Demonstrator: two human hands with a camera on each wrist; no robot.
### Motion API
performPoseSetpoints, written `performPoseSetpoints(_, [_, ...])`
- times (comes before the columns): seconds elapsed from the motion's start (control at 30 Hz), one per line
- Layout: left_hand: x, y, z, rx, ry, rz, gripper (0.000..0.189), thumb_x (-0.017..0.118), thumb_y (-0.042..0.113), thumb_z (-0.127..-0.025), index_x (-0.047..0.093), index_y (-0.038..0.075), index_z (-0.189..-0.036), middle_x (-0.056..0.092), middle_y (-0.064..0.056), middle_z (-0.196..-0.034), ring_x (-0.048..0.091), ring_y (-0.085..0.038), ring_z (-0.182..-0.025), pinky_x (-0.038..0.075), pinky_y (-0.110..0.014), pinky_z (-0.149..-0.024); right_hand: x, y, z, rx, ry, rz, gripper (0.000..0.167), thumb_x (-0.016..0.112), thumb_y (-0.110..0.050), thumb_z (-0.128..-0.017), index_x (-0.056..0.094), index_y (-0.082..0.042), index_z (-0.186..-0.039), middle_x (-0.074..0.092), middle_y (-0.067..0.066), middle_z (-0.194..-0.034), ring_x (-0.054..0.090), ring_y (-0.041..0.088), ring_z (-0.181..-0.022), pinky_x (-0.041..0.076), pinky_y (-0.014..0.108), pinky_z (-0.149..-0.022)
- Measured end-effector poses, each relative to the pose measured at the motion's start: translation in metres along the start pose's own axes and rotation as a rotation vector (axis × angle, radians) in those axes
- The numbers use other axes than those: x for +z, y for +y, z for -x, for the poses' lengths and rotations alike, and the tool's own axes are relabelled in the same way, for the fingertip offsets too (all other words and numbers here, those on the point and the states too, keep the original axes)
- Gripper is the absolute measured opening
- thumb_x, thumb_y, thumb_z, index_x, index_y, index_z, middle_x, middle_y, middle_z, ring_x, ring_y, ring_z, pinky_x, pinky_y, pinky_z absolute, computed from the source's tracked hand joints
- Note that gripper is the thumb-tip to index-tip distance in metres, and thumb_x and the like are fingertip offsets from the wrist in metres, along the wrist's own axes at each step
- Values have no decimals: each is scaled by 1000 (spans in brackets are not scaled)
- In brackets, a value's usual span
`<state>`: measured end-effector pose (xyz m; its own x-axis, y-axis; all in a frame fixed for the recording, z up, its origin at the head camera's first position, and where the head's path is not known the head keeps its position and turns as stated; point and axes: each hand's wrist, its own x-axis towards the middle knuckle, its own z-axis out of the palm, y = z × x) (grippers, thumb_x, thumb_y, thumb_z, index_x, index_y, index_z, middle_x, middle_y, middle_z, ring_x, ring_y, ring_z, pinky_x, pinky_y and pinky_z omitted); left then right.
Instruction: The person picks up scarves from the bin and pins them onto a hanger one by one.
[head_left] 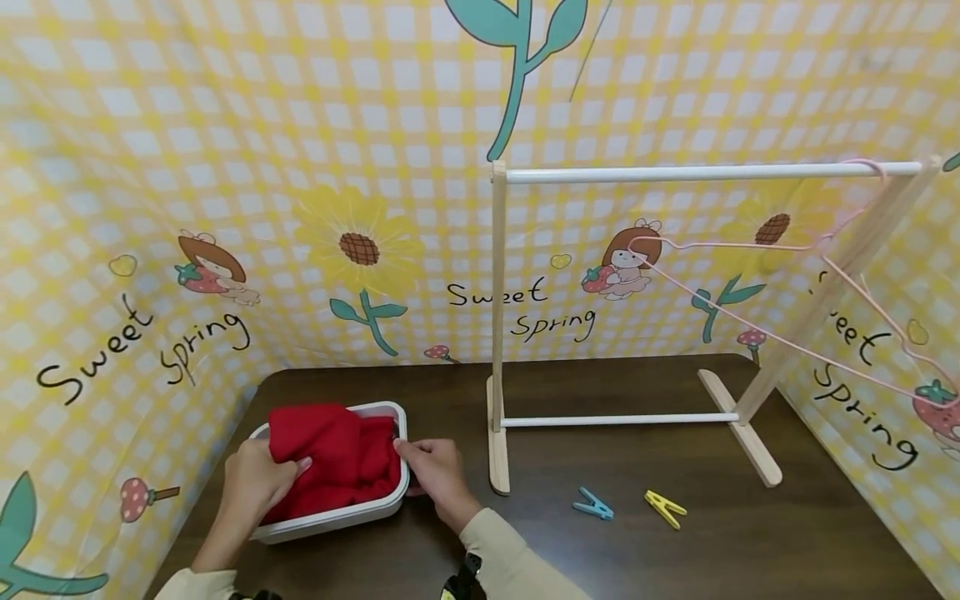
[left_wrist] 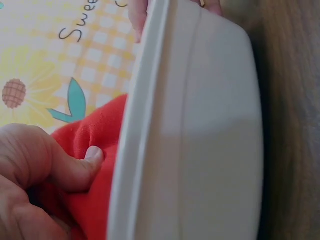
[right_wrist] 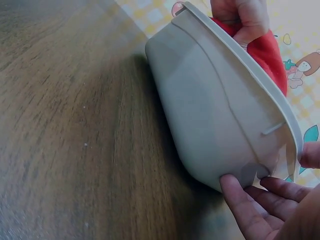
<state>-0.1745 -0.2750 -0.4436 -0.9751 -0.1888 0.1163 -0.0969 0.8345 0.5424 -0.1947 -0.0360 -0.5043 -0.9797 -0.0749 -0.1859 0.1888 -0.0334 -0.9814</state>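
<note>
A folded red cloth (head_left: 337, 458) lies in a white plastic basin (head_left: 330, 525) at the left of the table, part of it bunched above the rim. My left hand (head_left: 257, 482) pinches the cloth at the basin's left side; in the left wrist view the thumb presses into the red fabric (left_wrist: 87, 132). At the opposite end, my right hand (head_left: 441, 477) holds the basin by its rim. The right wrist view shows that thumb at the rim and the fingers against the outer wall of the basin (right_wrist: 200, 105).
Right of the basin stands a wooden rack (head_left: 498, 317) with white rods. A pink wire hanger (head_left: 750, 246) hangs from its top rod. A blue clothespin (head_left: 594, 503) and a yellow clothespin (head_left: 664, 508) lie on the dark table (head_left: 555, 558). Checked yellow fabric (head_left: 420, 100) surrounds the table.
</note>
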Motion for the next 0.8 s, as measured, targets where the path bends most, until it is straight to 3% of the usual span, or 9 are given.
performPoseSetpoints(0.13, [-3,5,0,12,10,15,34,80,18,-79,55,6,-60,60,-7,-58,59,-28,-62,48,-41,-60,0,1,0,-4,2,-11,30,75,-34,-91,79,-5,-94,69,0,-80,62,8,-63,61,39,-59])
performPoseSetpoints(0.23, [-5,8,1,7,18,22,29,80,19,-78,59,4,-64,66,-11,-66,62,-31,-67,49,-43,-62,1,1,0,-10,4,-10,30,75,-34,-90,79,-4,-94,69,0,-79,62,8,-62,61,39,-59])
performPoseSetpoints(0.53, [-13,15,2,-38,-21,30,28,78,18,-80,59,3,-66,65,-11,-68,54,-25,-65,43,-34,-59,3,0,2,-12,17,-12,29,75,-32,-90,79,-4,-93,69,1,-79,61,8,-61,61,37,-57])
performPoseSetpoints(0.8, [-19,21,4,21,36,17,28,79,19,-79,60,2,-67,68,-18,-73,63,-36,-70,49,-43,-60,4,-1,4,11,7,-16,30,74,-34,-91,79,-4,-94,67,0,-78,60,9,-62,59,34,-52])
